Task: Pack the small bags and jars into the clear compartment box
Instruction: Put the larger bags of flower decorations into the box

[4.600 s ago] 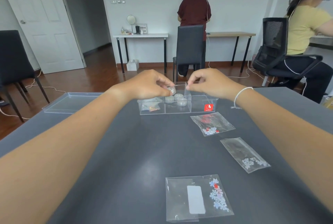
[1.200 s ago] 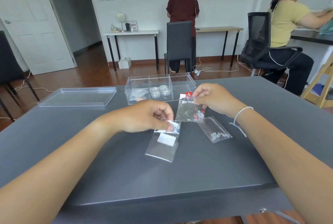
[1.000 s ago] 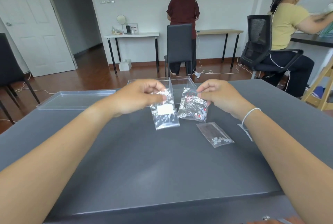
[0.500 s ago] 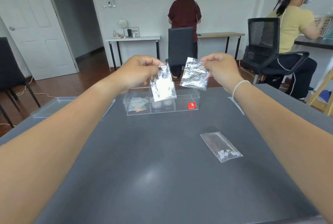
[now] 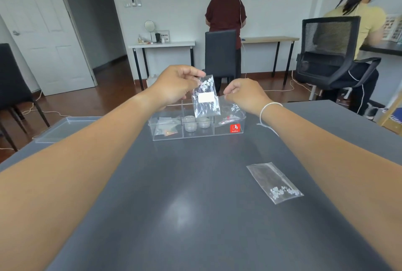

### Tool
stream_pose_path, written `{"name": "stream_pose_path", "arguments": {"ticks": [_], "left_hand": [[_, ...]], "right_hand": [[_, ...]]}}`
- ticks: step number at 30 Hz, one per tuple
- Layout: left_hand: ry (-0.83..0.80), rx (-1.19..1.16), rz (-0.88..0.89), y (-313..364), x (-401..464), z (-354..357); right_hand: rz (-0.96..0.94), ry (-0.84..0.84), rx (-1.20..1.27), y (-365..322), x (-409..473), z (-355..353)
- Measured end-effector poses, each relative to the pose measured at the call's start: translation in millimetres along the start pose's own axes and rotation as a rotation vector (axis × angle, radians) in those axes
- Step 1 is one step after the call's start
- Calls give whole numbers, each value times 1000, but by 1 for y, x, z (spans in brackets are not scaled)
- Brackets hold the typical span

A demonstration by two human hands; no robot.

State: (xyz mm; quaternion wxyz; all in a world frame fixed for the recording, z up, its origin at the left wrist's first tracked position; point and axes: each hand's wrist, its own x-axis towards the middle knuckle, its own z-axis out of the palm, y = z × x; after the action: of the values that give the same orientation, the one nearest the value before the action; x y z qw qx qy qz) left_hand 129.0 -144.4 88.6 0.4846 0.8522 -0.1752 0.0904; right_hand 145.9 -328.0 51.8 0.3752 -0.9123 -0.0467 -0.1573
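On the clear box (image 5: pixel 196 133), a red logo sticker (image 5: pixel 235 128), wording unreadable

Dark grey desk (image 5: pixel 195 216), glossy. Behind it, wood floor (image 5: pixel 113 96) with white cables. White door (image 5: pixel 43 31) at left, black chair (image 5: pixel 13 87) beside it. White side table (image 5: pixel 162 45) against the far wall with a round mirror (image 5: pixel 149 25). Person in maroon top (image 5: pixel 226 12) standing behind a black chair (image 5: pixel 220 53). Person in yellow top (image 5: pixel 367 22) seated in a mesh office chair (image 5: pixel 328 50) at right.
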Motion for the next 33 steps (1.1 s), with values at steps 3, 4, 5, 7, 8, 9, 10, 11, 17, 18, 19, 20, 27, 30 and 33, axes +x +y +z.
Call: {"name": "stream_pose_path", "arguments": {"ticks": [3,4,5,7,8,9,10,11,17,18,19,20,27,30,33], "left_hand": [[5,-17,4,1,4,8],[6,-22,4,2,6,10],[6,-26,3,2,7,12],[14,-26,0,3,10,16],[19,-26,-3,4,12,18],[24,-26,-6,4,13,19],[25,-28,-9,4,15,21],[21,-31,-14,4,16,23],[-7,-37,-34,3,22,37],[-1,-41,-36,3,23,39],[6,-46,-41,3,24,41],[14,-54,-47,2,25,42],[-21,1,-59,-8,28,52],[-70,70,-41,-14,26,55],[-95,150,-53,-20,25,55]], "right_hand": [[-26,21,36,5,-6,-3],[-36,30,46,7,-9,-5],[-48,40,56,9,-13,-8],[-72,54,72,14,-21,-14],[-80,50,74,17,-26,-18],[-82,41,71,20,-31,-22],[-81,26,68,24,-38,-26],[-79,3,66,27,-45,-31],[-109,-221,74,33,-77,-49],[-125,-205,85,30,-80,-53],[-141,-189,107,27,-82,-56],[-154,-194,135,24,-83,-59],[-83,-579,27,20,-94,-69],[-64,-685,-24,23,-95,-67],[-62,-775,-63,22,-97,-63]]}}
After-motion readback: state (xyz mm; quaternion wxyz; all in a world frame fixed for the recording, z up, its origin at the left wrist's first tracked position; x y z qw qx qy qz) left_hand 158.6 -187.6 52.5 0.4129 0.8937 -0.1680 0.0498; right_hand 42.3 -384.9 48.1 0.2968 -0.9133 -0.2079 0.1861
